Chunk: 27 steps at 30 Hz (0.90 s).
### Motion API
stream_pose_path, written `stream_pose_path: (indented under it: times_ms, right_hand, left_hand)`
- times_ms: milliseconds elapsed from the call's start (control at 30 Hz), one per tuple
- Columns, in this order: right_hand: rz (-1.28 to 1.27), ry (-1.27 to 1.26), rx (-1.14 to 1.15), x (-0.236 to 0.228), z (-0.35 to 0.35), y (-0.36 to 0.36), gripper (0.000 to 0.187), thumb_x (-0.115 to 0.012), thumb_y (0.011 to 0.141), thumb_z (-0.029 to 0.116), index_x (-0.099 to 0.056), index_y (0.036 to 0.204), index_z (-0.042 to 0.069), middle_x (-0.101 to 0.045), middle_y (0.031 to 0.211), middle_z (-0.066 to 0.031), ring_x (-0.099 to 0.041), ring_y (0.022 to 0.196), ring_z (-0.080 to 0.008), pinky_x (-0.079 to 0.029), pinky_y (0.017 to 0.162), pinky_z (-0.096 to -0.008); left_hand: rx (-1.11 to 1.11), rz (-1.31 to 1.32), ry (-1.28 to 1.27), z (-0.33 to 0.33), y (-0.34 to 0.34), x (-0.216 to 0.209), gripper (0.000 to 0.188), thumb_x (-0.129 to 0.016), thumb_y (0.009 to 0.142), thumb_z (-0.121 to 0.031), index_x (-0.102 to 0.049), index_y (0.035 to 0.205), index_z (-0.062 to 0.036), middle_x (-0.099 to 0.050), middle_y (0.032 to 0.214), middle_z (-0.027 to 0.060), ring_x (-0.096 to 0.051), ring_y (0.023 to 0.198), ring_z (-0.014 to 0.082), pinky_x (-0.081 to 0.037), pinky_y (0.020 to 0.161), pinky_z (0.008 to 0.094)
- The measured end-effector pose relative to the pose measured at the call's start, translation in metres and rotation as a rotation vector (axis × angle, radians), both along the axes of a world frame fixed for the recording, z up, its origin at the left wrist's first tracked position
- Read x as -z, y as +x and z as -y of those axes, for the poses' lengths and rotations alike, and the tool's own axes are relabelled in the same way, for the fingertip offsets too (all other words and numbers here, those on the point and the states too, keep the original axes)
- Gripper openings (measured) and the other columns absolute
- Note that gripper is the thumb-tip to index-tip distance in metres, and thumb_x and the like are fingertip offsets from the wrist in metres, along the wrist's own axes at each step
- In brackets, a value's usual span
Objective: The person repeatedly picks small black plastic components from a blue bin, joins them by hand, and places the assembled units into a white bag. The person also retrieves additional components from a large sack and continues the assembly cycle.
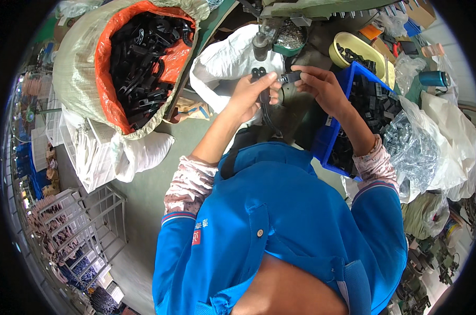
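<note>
In front of a grey metal press head (260, 47), my two hands meet close together. My left hand (248, 95) is closed around a long black plastic part (264, 100), with a rounded, looped end showing above the fingers and a narrow tail below. Between thumb and fingertips my right hand (322, 88) pinches a small black block-like piece (290, 77). This piece reaches across to the left thumb, and a shinier bit shows at its left end. Whether the two parts touch or are joined, I cannot tell.
At left stands a big woven sack (75, 68) with an orange lining, full of black plastic parts. To the right is a blue bin (317, 142) of small black blocks, with a yellow tub (348, 39) behind. A white sack (217, 63) and a green tray (290, 51) of small metal pieces lie ahead.
</note>
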State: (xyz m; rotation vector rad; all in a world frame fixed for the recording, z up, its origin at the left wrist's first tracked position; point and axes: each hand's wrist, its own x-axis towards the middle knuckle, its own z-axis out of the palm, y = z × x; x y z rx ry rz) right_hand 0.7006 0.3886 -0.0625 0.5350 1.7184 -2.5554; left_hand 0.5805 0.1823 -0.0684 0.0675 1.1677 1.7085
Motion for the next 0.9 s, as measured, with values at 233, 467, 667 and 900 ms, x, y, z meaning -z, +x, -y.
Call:
stream_pose_path:
  times_ms: [233, 467, 667, 900]
  right_hand:
    - [-0.039, 0.038, -0.025, -0.009, -0.016, -0.004, 0.034, -0.066, 0.094, 0.018, -0.060, 0.121, -0.003, -0.063, 0.107, -0.0113, -0.064, 0.091, -0.0166, -0.054, 0.083, -0.0305]
    - [-0.067, 0.210, -0.117, -0.017, -0.017, -0.005, 0.032, -0.068, 0.093, 0.021, -0.064, 0.114, -0.003, -0.065, 0.100, -0.0102, -0.064, 0.088, -0.0161, -0.052, 0.081, -0.0299]
    - [-0.046, 0.354, -0.155, -0.025, -0.021, -0.005, 0.029, -0.069, 0.092, 0.022, -0.066, 0.110, -0.002, -0.066, 0.092, -0.0088, -0.062, 0.084, -0.0143, -0.052, 0.078, -0.0289]
    - [-0.054, 0.313, -0.136, -0.018, -0.016, 0.001, 0.026, -0.070, 0.091, 0.019, -0.066, 0.107, -0.001, -0.067, 0.090, -0.0071, -0.063, 0.079, -0.0132, -0.052, 0.075, -0.0283]
  left_hand:
    - [0.224, -0.136, 0.060, 0.023, 0.004, -0.015, 0.041, -0.060, 0.094, -0.008, -0.051, 0.133, -0.0025, -0.064, 0.124, 0.0102, -0.066, 0.105, 0.0204, -0.055, 0.068, 0.0308]
    - [0.336, -0.203, 0.050, 0.018, 0.009, -0.016, 0.042, -0.066, 0.092, -0.012, -0.053, 0.131, -0.0058, -0.065, 0.126, 0.0110, -0.070, 0.091, 0.0196, -0.051, 0.057, 0.0248]
    - [0.400, -0.224, 0.084, 0.011, 0.012, -0.015, 0.041, -0.065, 0.093, -0.011, -0.051, 0.131, -0.0060, -0.065, 0.124, 0.0107, -0.070, 0.088, 0.0174, -0.052, 0.056, 0.0231]
    - [0.392, -0.191, 0.113, 0.003, 0.017, -0.014, 0.037, -0.064, 0.093, -0.011, -0.052, 0.128, -0.0054, -0.065, 0.124, 0.0104, -0.070, 0.090, 0.0164, -0.053, 0.055, 0.0236]
